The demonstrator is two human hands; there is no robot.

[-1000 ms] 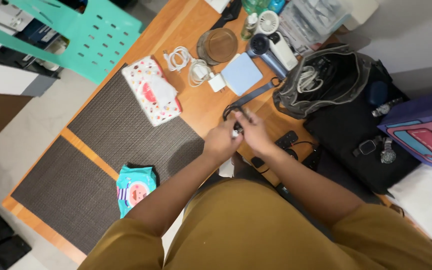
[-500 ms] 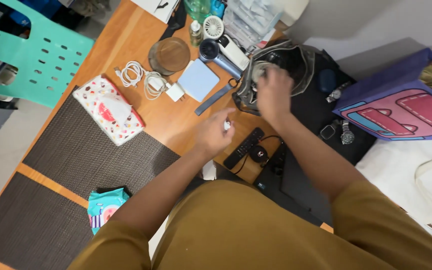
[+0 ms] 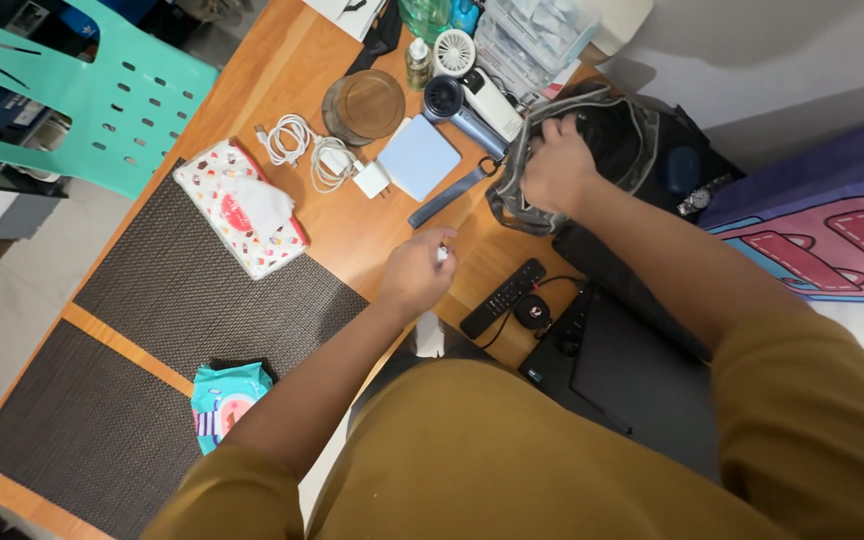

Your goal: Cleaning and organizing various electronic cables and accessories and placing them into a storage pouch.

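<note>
Head view: right hand reaches into the grey bag on the table, its grip hidden. Left hand pinches a small white object beside the black remote.

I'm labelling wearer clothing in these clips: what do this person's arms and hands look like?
Both forearms are bare, with short mustard-brown sleeves ending near the elbows. The left hand and right hand wear no gloves; no watch, bracelet or ring is visible.

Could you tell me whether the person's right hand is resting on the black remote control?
No, the right hand is at the opening of the grey bag, while the black remote control lies untouched on the wooden table.
</note>
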